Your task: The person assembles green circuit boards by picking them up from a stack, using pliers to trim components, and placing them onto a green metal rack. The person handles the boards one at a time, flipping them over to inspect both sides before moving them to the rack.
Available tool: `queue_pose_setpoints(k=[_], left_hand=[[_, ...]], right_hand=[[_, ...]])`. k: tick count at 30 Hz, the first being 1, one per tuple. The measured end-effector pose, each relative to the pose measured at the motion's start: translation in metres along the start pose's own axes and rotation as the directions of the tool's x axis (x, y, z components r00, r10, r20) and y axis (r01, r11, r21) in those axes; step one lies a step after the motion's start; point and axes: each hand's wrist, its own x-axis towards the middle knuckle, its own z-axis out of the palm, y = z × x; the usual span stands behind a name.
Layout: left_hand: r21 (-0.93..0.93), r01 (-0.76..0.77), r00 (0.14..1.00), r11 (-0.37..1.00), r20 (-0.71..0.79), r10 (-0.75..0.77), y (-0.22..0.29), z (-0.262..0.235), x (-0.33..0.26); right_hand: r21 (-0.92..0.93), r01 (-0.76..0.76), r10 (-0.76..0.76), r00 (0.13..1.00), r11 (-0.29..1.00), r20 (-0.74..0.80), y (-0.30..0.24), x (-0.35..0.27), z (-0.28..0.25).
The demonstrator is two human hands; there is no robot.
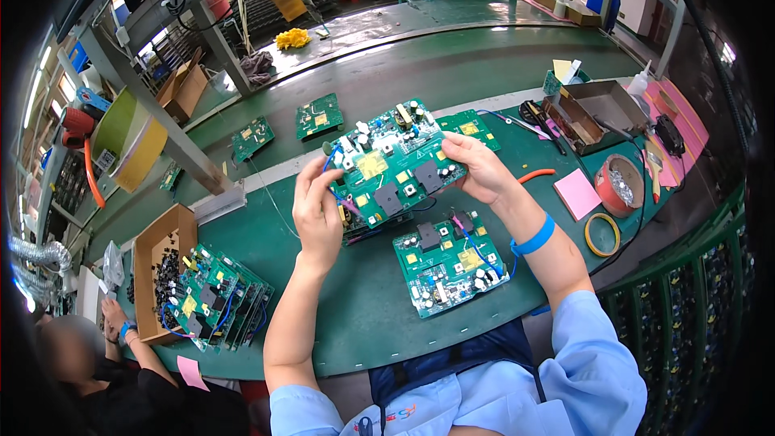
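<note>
A green circuit board (361, 186) with black blocks, yellow patches and white parts is held up at a tilt over the bench. My left hand (316, 214) grips its left edge, near a blue wire and a pink-sleeved lead. Thumb and fingers of my right hand (482, 168) pinch the right edge. Below and behind it, partly hidden, a stack of boards shows at its lower left. Nearer to me another circuit board (430, 284) with a blue wire lies flat on the green bench. Beyond my right hand a further board (471, 126) is partly covered.
Stacked boards (211, 300) stand at left beside a cardboard box (150, 307) of small black parts. Two boards (319, 116) lie farther back. At right are a metal tray (607, 105), a pink pad (576, 194) and a tape roll (602, 235). A co-worker's hand (114, 315) is at far left.
</note>
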Motion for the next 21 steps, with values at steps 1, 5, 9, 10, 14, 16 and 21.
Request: queue_pose_setpoints(k=[1,5,9,10,14,16,21], left_hand=[[-0.086,0.068,0.997,0.994,0.029,-0.066,-0.003,0.0,-0.001],[-0.378,0.215,0.976,0.901,0.095,-0.194,0.003,-0.001,-0.001],[-0.633,0.348,0.937,0.691,0.205,-0.283,0.004,-0.007,0.001],[-0.696,0.379,0.923,0.611,0.237,-0.303,0.005,-0.007,0.002],[-0.788,0.386,0.918,0.48,0.278,-0.282,0.008,-0.006,0.003],[-0.791,0.397,0.914,0.466,0.292,-0.283,0.01,-0.005,0.002],[-0.673,0.4,0.915,0.622,0.257,-0.31,0.011,-0.001,-0.001]], right_hand=[[-0.005,0.001,-0.001,1.0,1.0,-0.007,0.0,0.0,0.001],[-0.025,0.01,-0.01,1.0,1.0,-0.013,0.003,-0.001,-0.004],[0.019,0.002,-0.002,1.0,1.0,-0.001,0.003,0.001,-0.002],[0.033,-0.001,0.001,1.0,0.999,0.004,0.004,0.002,-0.002],[0.094,-0.024,0.026,0.999,0.995,-0.02,0.01,0.005,-0.009],[0.12,-0.038,0.044,0.998,0.992,-0.043,0.015,0.008,-0.015],[0.154,-0.059,0.064,0.997,0.986,-0.031,0.02,0.01,-0.018]])
